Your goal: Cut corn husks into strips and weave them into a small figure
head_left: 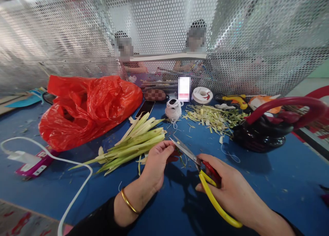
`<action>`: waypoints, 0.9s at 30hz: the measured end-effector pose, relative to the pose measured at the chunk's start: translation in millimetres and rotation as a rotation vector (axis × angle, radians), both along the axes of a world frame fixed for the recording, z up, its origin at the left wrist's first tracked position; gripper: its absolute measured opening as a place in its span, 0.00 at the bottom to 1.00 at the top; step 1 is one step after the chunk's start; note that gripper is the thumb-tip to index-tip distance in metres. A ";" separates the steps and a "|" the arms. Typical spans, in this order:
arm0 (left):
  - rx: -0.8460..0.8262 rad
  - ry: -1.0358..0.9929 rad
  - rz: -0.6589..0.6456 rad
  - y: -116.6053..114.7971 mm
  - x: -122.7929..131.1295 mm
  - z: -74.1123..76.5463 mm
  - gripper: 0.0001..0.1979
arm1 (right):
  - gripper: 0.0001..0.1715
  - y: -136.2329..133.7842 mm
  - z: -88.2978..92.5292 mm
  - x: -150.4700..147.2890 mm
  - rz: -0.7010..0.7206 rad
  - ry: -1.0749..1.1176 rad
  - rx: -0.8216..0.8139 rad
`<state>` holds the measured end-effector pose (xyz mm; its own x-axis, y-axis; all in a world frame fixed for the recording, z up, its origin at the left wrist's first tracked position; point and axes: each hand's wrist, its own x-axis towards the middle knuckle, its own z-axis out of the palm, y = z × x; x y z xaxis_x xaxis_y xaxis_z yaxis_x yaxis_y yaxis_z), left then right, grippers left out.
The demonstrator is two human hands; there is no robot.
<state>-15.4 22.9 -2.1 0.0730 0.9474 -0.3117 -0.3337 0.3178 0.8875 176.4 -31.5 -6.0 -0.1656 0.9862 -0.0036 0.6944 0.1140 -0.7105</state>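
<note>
My right hand (228, 188) grips a pair of scissors (189, 152) with red and yellow handles. Their blades are spread and reach up to the fingertips of my left hand (160, 159). Thumb and index finger of that left hand are pinched together; a small, dark greenish bit shows by them, too small to name. Left of it lies a bundle of pale green husk-like leaves (136, 143). Beyond the blades stands a ball of white string (173, 110), with loose thread on the table. A heap of cut stalk pieces (208, 118) lies farther right.
On the blue table (154, 212) are a red plastic bag (89, 109), a purple power strip (36, 165) with a white cable, a dark phone (145, 108), a lit phone (184, 88), a white spool (202, 95) and a black pot (259, 135). Two people sit behind the perforated metal screen (164, 23).
</note>
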 end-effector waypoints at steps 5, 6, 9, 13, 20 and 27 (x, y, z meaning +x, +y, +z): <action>-0.003 -0.008 -0.010 0.1 0.6 -0.5 0.09 | 0.22 -0.9 -0.9 -0.4 0.031 0.032 -0.012; -0.007 -0.010 -0.011 0.1 0.8 -0.7 0.09 | 0.21 -1.1 -0.8 -0.5 0.043 0.042 -0.024; -0.017 -0.017 -0.018 -0.1 1.5 -1.6 0.08 | 0.19 -2.1 -0.8 -1.0 0.059 0.081 -0.062; -0.037 -0.049 -0.022 -0.1 1.7 -3.2 0.07 | 0.18 -4.9 -3.4 -3.4 0.058 0.176 -0.105; -0.052 -0.089 -0.030 0.1 0.5 -6.3 0.08 | 0.16 -6.1 -6.1 -7.9 0.049 0.240 -0.078; -0.053 -0.111 -0.022 1.4 0.5 -5.2 0.08 | 0.16 -6.5 -8.0 -11.7 0.010 0.239 -0.067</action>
